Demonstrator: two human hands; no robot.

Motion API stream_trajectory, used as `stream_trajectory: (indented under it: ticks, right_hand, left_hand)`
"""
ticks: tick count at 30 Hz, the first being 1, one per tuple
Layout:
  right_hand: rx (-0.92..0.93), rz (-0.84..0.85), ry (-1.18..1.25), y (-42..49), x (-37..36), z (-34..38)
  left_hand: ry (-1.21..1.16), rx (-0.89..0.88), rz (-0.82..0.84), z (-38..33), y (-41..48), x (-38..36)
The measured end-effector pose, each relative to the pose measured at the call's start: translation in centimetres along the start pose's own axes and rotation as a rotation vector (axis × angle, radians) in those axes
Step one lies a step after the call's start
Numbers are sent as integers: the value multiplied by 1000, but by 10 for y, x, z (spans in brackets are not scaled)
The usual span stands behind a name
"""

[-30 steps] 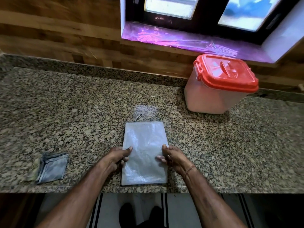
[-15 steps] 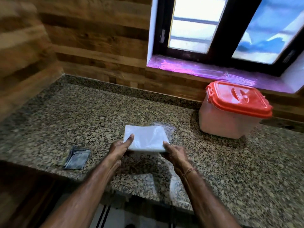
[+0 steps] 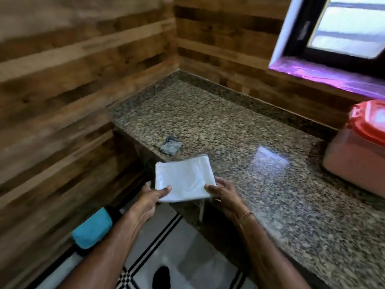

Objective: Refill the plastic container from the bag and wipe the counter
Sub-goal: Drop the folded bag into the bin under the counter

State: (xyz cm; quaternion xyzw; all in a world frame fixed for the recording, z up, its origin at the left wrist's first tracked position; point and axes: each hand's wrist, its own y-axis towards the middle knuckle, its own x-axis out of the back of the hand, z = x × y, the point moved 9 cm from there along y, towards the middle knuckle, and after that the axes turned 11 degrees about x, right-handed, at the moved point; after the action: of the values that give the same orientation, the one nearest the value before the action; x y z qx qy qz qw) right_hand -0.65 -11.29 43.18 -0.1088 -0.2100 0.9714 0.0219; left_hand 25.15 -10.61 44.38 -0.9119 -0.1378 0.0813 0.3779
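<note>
A flat, folded clear plastic bag is held in the air just off the counter's front edge. My left hand grips its near left corner and my right hand grips its near right corner. The plastic container, translucent with a red lid closed on it, stands at the far right of the granite counter, partly cut off by the frame. A small grey folded cloth lies on the counter near its left front edge, just beyond the bag.
Wood-panelled walls close the counter on the left and at the back. A window with a purple-lit sill is at the upper right. On the tiled floor by the left wall lies a teal object.
Both hands lifted the bag off the counter and carried it left, past the front edge. The view swung left, so the container now sits at the right border.
</note>
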Motion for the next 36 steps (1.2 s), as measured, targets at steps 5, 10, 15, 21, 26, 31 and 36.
stream_trajectory:
  ticks: [5, 10, 15, 21, 26, 31, 36]
  right_hand:
    - [-61, 155, -231, -14, -88, -12]
    - [-17, 291, -293, -13, -192, -43]
    - [38, 367, -492, -6, -294, -88]
    - [100, 415, -747, 23, -392, -152]
    - [90, 475, -852, 66, -453, -228]
    - [-11, 325, -721, 125, -475, -334]
    - [-284, 413, -855, 200, -474, -528]
  left_hand:
    - [24, -34, -29, 25, -14, 92]
    - [-134, 6, -104, 39, -28, 188]
    - [-321, 32, -217, 60, -18, 295]
    - [-419, 64, -349, 88, 22, 398]
    - [-458, 126, -511, 123, 73, 470]
    - [-528, 198, -718, 185, 141, 527]
    - [-639, 244, -822, 276, 254, 571]
